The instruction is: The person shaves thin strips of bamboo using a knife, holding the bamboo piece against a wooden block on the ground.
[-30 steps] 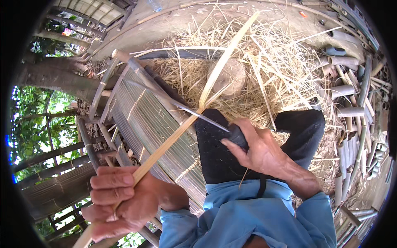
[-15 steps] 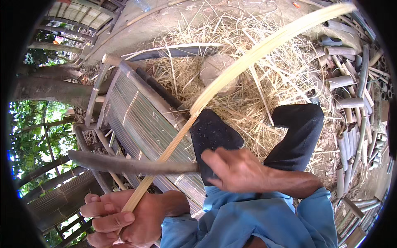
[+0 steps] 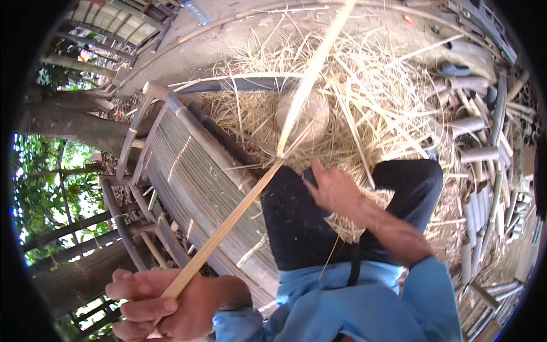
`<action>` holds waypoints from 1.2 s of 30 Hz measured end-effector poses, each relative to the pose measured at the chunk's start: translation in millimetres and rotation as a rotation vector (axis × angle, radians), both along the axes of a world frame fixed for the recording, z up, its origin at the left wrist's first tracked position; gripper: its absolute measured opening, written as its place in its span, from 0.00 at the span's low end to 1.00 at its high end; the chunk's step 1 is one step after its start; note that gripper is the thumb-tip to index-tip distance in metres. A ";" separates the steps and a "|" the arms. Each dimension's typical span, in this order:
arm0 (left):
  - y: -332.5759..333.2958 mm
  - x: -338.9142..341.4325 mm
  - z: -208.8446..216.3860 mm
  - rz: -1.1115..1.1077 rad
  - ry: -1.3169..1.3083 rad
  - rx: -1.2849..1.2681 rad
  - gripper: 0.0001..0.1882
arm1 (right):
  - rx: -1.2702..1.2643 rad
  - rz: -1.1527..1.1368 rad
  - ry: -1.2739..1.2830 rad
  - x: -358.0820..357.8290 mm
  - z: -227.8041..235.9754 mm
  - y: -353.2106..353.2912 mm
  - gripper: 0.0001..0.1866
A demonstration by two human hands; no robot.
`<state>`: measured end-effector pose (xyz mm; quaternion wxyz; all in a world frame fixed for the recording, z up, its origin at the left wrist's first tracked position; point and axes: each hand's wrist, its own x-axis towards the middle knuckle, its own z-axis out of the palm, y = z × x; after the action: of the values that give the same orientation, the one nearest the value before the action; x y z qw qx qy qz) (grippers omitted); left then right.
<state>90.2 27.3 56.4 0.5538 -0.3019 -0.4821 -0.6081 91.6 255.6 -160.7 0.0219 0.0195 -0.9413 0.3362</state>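
Observation:
My left hand (image 3: 165, 305) is closed around the lower end of a long pale bamboo strip (image 3: 225, 231), which slants up and away past my knee. Its far part looks wider and lighter, and a thin sliver splits off near the knee. My right hand (image 3: 336, 191) is closed beside the strip, above my thigh. A dark part of a knife (image 3: 309, 177) shows at its fingers; the rest of the blade is hard to make out.
A slatted bamboo bench (image 3: 194, 165) stands at my left. Beyond my knees, pale shavings (image 3: 370, 108) surround a round wooden block (image 3: 305, 117). Cut bamboo tubes (image 3: 478, 154) are piled on the right. A plastic bottle (image 3: 196, 12) lies at the far left.
My right hand has moved away from me with the knife, from over the strip's near part toward my knee. The strip's far end has swung left and up. The left hand keeps its hold.

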 end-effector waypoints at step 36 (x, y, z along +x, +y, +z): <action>-7.9 -130.6 -17.9 -0.277 -0.294 -0.296 0.30 | -0.157 -0.164 -0.205 -90.0 -284.7 88.7 0.21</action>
<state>-40.4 19.4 38.5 0.3387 -0.3511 -0.5955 -0.6382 1.6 344.3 -445.4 -0.0457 -0.0937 -0.9079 0.4061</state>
